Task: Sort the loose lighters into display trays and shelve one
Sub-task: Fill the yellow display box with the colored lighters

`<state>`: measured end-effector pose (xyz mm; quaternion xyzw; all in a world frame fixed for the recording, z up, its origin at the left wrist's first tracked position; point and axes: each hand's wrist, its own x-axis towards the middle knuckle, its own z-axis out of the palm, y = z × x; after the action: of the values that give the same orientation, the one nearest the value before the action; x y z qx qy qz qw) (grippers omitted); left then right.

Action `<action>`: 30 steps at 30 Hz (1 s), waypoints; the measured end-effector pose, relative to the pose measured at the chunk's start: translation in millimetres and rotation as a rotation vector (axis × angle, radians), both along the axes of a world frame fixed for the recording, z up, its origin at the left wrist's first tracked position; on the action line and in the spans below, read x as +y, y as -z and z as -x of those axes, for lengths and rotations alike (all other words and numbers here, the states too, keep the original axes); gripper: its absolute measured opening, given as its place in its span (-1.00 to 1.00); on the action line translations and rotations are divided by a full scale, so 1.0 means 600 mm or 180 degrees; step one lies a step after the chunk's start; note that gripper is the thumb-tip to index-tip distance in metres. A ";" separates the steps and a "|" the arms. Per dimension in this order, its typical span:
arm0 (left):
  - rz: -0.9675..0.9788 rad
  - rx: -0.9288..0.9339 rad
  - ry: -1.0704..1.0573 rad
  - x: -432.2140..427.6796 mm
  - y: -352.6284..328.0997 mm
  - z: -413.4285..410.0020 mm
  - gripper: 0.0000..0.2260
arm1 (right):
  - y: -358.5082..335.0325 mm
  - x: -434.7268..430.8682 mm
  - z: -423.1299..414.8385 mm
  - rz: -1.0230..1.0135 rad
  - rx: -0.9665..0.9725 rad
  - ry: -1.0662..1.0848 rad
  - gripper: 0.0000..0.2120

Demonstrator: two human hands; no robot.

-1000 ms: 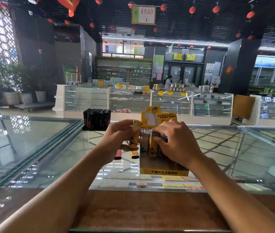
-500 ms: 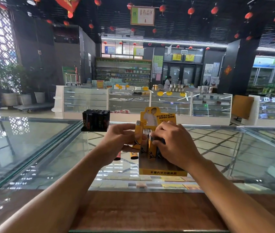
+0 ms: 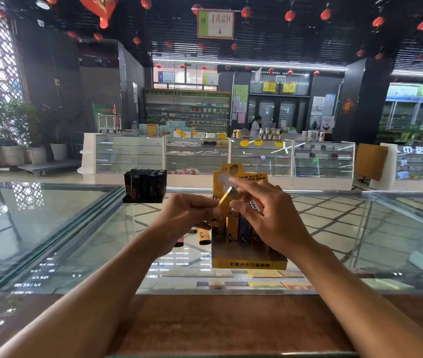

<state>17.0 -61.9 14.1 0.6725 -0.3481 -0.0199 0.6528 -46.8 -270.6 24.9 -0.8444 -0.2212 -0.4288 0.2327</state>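
Yellow lighter (image 3: 224, 202), tilted above the display tray (image 3: 249, 264), is held low in the grip of the left hand (image 3: 189, 215), its cap pinched by the right hand (image 3: 267, 218). Pushed in crooked, it could jam or topple neighbouring lighters (image 3: 232, 226).

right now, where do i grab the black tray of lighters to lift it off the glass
By the low base of the black tray, a hand on each side, reaching from the near edge of the glass counter. Its lighters stand upright and likely loose, so gripping their tops would probably lift them out.
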 end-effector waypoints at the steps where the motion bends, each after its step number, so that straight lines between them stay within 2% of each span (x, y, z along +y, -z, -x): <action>1: -0.0021 -0.0061 -0.0013 -0.003 -0.002 0.004 -0.75 | 0.000 0.001 0.000 -0.0049 -0.0006 -0.0052 -0.57; 5: 0.0000 -0.0425 -0.0350 -0.008 -0.008 0.011 -0.81 | -0.005 0.000 0.004 -0.0337 -0.0018 -0.0181 -0.63; 7: -0.0089 -0.0744 -0.0609 -0.006 -0.005 0.003 -0.77 | -0.006 -0.003 0.005 -0.0430 0.0024 -0.0158 -0.63; 10: -0.0414 -0.1136 -0.0614 0.003 0.009 -0.016 -0.53 | -0.004 -0.010 0.003 -0.0405 0.0139 -0.0096 -0.68; 14: -0.1537 -0.1650 -0.0377 0.008 0.034 -0.026 -0.02 | 0.009 -0.017 -0.004 0.0046 0.0158 0.0114 -0.69; 18: -0.2185 -0.1579 -0.0242 0.005 0.044 -0.022 0.24 | 0.016 -0.022 -0.011 0.0283 0.0118 0.0209 -0.65; 23: -0.2203 -0.1367 -0.0069 0.007 0.044 -0.018 0.29 | 0.021 -0.022 -0.014 0.0457 -0.0008 0.0259 -0.68; 30: -0.2177 -0.1430 -0.0196 0.004 0.043 -0.013 0.26 | 0.021 -0.019 -0.010 0.0640 -0.0075 0.0380 -0.68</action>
<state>25.0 -59.3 -11.5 0.8485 -0.4350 0.0324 0.2996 -40.5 -282.3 12.5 -0.8701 -0.2152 -0.4273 0.1183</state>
